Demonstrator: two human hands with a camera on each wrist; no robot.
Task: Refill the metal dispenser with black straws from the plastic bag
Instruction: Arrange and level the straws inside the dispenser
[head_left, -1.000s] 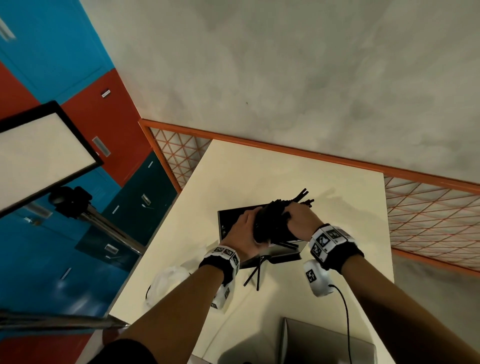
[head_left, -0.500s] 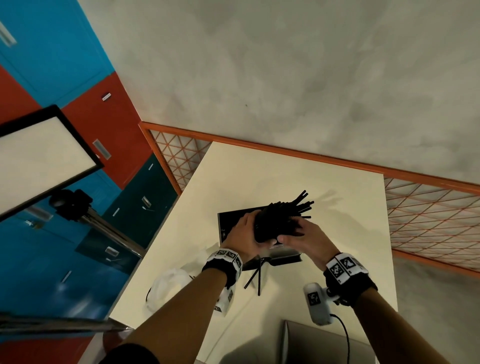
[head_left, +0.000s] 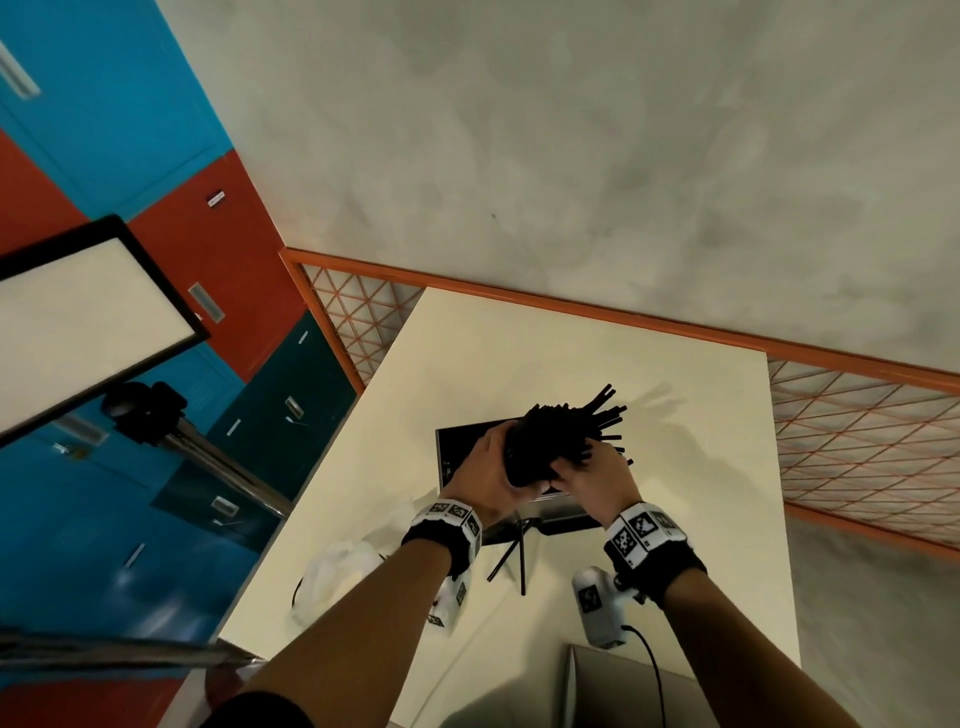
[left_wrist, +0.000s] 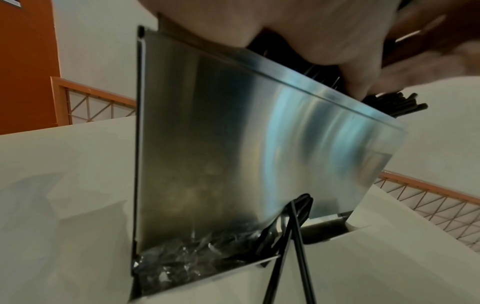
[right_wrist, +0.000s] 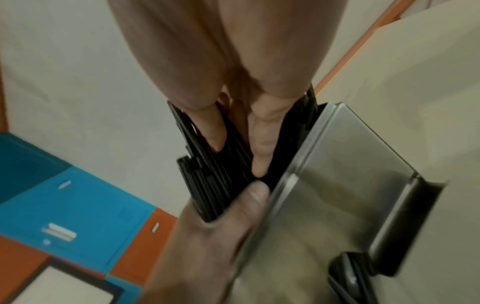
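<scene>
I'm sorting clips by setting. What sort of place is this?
Probably a staged recording room, not a café: a light panel on a stand, coloured lockers and a bare table.

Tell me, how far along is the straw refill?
Midway. Done: a bundle of black straws is out of the plastic bag, which lies crumpled on the table. In hand: the left hand and right hand grip it above the metal dispenser. Left: lowering it in; two loose straws remain at its base.

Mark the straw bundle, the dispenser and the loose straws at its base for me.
straw bundle (head_left: 558, 439), head view, middle of the bunch.
dispenser (left_wrist: 233, 144), left wrist view, shiny side wall.
loose straws (head_left: 521, 564), head view, shaft lying on the table.
</scene>
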